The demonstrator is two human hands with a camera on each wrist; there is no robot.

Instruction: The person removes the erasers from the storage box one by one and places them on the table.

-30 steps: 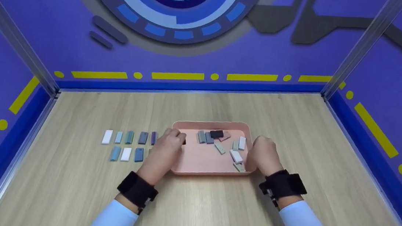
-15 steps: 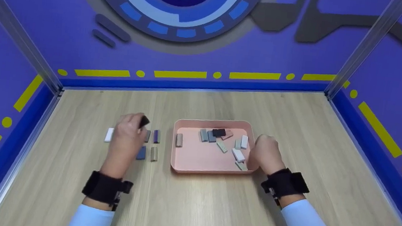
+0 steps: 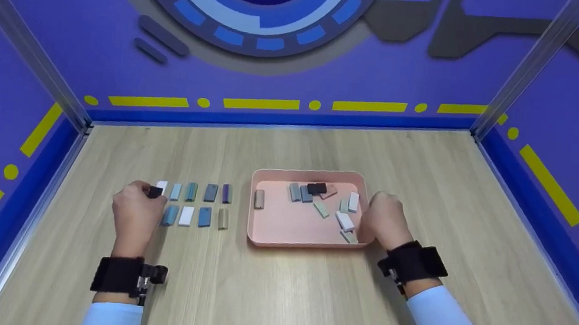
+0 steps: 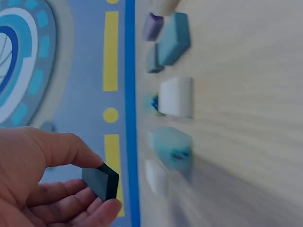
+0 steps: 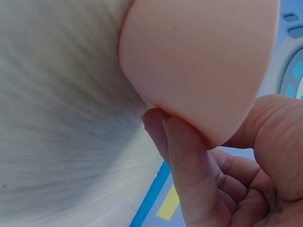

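Between thumb and fingertips my left hand (image 3: 134,214) pinches a small black rectangular block (image 3: 155,192), held at the left end of two rows of similar blocks. The left wrist view shows this dark block (image 4: 100,183) above the table. A white block (image 3: 161,184) ends the far row; a blue block (image 3: 169,215) ends the near one. My right hand (image 3: 385,222) grips the right side of a pink tray (image 3: 283,228), thumb at its rim and fingers outside against the wall (image 5: 199,61). Inside the tray lie a beige block (image 3: 259,199), another black block (image 3: 317,188) and several others.
The far row continues with a purple block (image 3: 227,193) at its right end, the near row with a beige one (image 3: 223,219). Wood-look table (image 3: 276,299) surrounds them. Blue-purple panels (image 3: 298,73) stand at the back and both sides.
My left hand has carried the black block out of the tray's left side, leftwards past the rows to their left end. The right hand keeps its grip on the tray.
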